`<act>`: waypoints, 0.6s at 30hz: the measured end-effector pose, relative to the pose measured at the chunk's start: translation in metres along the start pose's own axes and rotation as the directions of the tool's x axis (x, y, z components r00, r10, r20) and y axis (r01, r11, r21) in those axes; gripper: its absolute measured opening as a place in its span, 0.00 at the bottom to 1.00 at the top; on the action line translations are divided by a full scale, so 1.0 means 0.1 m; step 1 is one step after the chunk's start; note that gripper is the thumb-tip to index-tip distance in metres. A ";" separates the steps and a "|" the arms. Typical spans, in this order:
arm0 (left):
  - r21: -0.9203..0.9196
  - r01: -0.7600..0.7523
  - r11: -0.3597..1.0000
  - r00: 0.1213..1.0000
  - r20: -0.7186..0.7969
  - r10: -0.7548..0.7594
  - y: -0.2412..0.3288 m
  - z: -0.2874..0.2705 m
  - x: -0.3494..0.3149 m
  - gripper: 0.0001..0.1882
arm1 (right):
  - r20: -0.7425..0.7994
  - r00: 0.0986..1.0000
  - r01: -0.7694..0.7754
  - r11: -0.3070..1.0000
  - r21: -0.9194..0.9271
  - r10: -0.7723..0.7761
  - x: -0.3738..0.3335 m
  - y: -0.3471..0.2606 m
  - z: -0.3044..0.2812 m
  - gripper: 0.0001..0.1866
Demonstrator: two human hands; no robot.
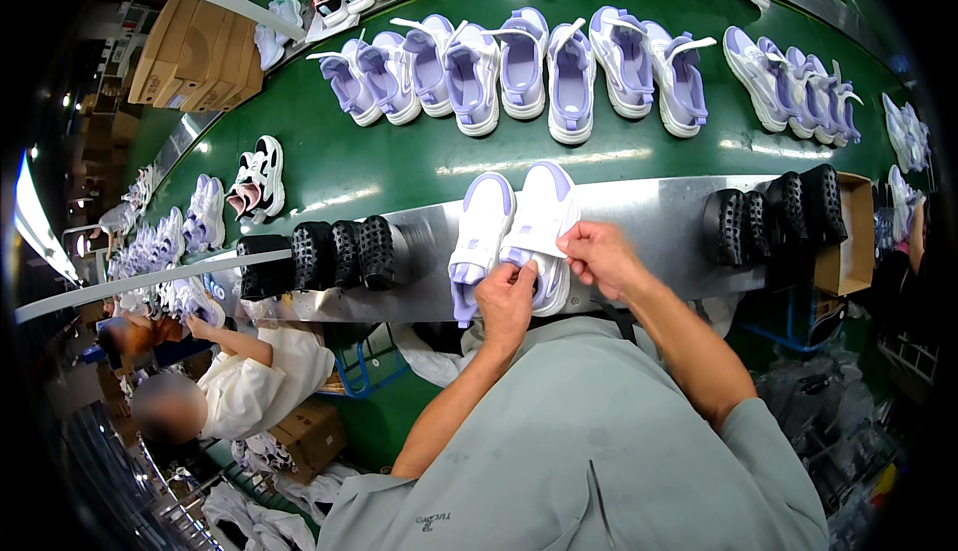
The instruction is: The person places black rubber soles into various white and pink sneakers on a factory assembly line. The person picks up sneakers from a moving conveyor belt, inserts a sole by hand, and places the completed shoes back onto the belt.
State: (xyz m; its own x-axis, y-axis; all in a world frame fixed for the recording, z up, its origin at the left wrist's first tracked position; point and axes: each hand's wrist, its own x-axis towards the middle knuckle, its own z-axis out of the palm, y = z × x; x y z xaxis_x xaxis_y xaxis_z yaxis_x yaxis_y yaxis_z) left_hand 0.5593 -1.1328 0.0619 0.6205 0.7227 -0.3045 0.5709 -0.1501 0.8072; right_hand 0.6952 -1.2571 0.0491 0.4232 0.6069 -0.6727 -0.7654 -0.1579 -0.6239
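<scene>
A pair of white and lilac sneakers lies side by side on the metal ledge in front of me, toes pointing away. With thumb and fingertips my right hand (604, 257) pinches the free end of the white strap (531, 241) across the right sneaker (544, 197). My left hand (506, 301) grips that same sneaker near its opening, fingers closed and partly hiding the heel. Just left of it rests the left sneaker (486, 214), its strap lying across the upper and its heel end toward me.
Beyond, a row of lilac and white sneakers (521, 62) stands on the green belt (399, 167). Black studded blocks (344, 254) sit left on the ledge, with more black blocks (788, 207) right beside a cardboard box (855, 232). At left, a person in white (264, 376) works nearby.
</scene>
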 end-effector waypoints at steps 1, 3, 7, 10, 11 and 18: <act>0.000 0.000 1.000 1.000 -0.003 0.000 0.03 0.00 0.01 0.15 | 0.003 1.000 0.001 1.000 -0.002 0.000 0.00 0.09 0.01 0.07; -0.079 0.088 0.993 0.996 0.021 -0.087 0.09 0.00 0.00 0.15 | -0.028 0.998 0.056 0.998 0.020 -0.056 0.01 0.25 0.04 0.06; -0.021 0.105 0.994 0.994 0.034 -0.104 0.14 0.02 0.00 0.16 | -0.057 0.985 0.153 0.977 -0.145 -0.163 -0.02 0.34 0.05 0.07; -0.020 0.077 0.997 0.997 0.033 -0.076 0.09 0.07 0.01 0.16 | 0.053 0.864 0.404 0.628 -0.665 -0.501 -0.06 0.39 0.05 0.08; -0.008 0.038 0.999 0.999 0.009 -0.038 0.10 0.08 0.01 0.15 | 0.054 0.866 0.402 0.629 -0.665 -0.497 -0.08 0.40 0.07 0.08; 0.159 -0.401 0.902 0.912 0.169 0.375 0.01 -0.20 -0.16 0.11 | 0.145 0.859 0.251 0.156 -0.955 -0.492 -0.29 0.27 0.03 0.13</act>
State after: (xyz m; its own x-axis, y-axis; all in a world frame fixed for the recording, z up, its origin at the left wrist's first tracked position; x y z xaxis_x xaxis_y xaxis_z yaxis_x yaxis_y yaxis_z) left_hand 0.5389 -1.1312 0.0779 0.8704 0.4886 -0.0601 0.3518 -0.5320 0.7702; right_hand 0.6608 -1.2761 0.0527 0.6693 0.7118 -0.2130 0.4500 -0.6164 -0.6462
